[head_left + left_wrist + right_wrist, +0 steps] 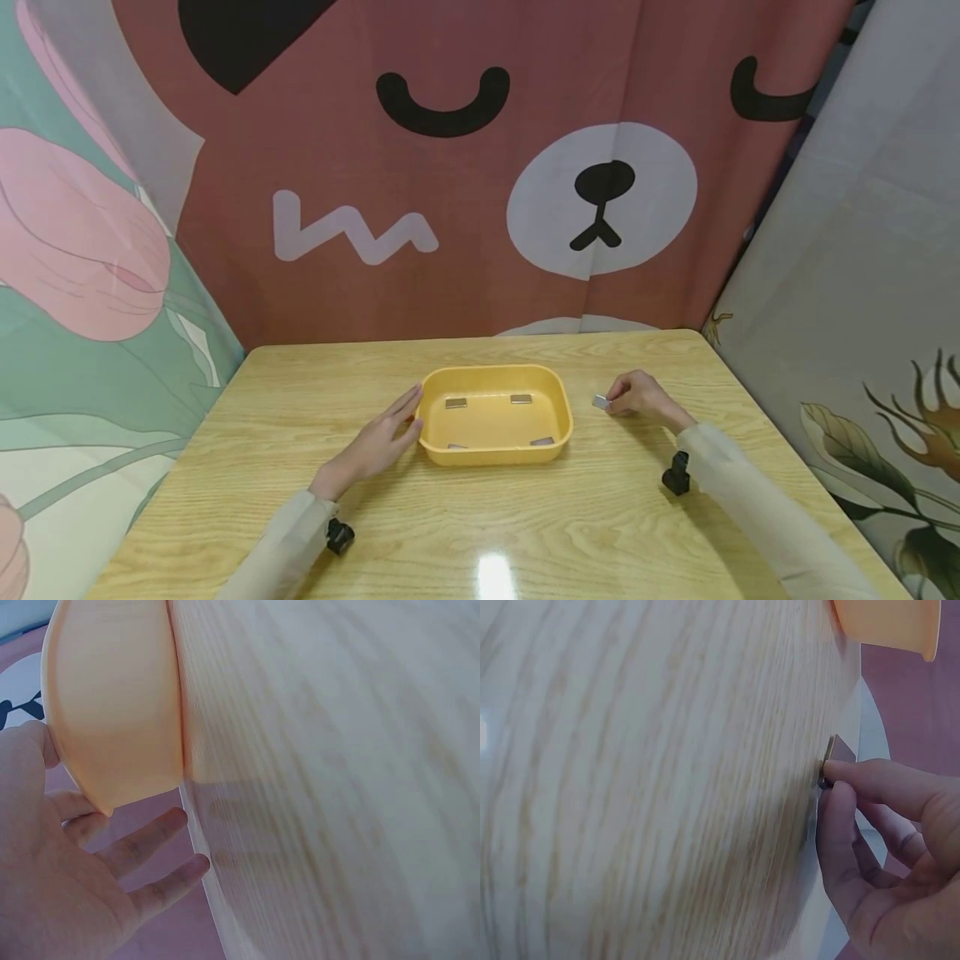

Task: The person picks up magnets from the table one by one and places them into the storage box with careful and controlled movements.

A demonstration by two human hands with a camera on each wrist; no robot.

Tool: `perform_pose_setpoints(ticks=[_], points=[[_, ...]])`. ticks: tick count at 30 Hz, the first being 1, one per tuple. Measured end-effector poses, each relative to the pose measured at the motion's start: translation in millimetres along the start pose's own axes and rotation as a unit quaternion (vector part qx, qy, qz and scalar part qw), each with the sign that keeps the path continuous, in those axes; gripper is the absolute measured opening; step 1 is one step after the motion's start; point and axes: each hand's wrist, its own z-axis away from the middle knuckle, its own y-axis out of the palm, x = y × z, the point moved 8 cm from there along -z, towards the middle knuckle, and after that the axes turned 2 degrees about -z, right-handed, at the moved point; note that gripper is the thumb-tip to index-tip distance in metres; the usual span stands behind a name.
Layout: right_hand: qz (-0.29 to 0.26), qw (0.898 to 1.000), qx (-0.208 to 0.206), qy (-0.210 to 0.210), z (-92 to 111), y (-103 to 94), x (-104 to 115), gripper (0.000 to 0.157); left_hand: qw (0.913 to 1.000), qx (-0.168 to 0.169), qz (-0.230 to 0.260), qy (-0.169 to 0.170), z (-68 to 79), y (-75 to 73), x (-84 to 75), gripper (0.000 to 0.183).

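Observation:
A yellow rectangular tray (pixel 495 456) stands on the wooden table, with several small flat metallic rectangles inside, among them one by the far wall (pixel 521 399) and one at the near right (pixel 542 442). At its left side my left hand (pixel 381 442) rests against the wall with fingers extended; in the left wrist view the thumb and forefinger of that hand (pixel 82 870) touch the tray's edge (pixel 120 697). To the right of the tray, my right hand (pixel 637 395) pinches a small flat silver rectangle (pixel 601 402) between thumb and forefinger, close to the tabletop (pixel 667 787).
The wooden table (pixel 480 508) ends at a back edge, just before a hanging brown cloth (pixel 465 292) with a bear print. Printed cloths also hang at the left (pixel 82 233) and right (pixel 862 275). A small black device (pixel 677 475) sits on the right wrist.

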Motion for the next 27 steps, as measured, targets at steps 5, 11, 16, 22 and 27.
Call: perform_pose_setpoints(ticks=[5, 11, 16, 22, 27], points=[[0.011, 1.0, -0.006, -0.001, 0.2, -0.5, 0.8, 0.015, 1.0, 0.001, 0.0, 0.0, -0.3, -0.1, 0.4, 0.061], [0.003, 1.0, -0.008, 0.008, 1.6, -0.5, 1.0, 0.013, 1.0, -0.005, -0.001, 0.006, -0.1, -1.4, -1.0, 0.061], [-0.013, 1.0, -0.005, 0.02, 2.4, -1.7, -2.1, 0.011, 1.0, -0.002, 0.0, 0.005, 0.6, -1.6, -1.4, 0.061], [-0.018, 1.0, -0.011, 0.019, 3.6, -3.0, -0.2, 0.007, 1.0, -0.001, 0.001, 0.005, 1.3, -1.8, -2.6, 0.061], [-0.008, 1.0, -0.014, 0.017, 4.0, -3.2, 3.7, 0.006, 1.0, -0.001, 0.003, 0.005, 1.4, -1.8, -2.5, 0.061]])
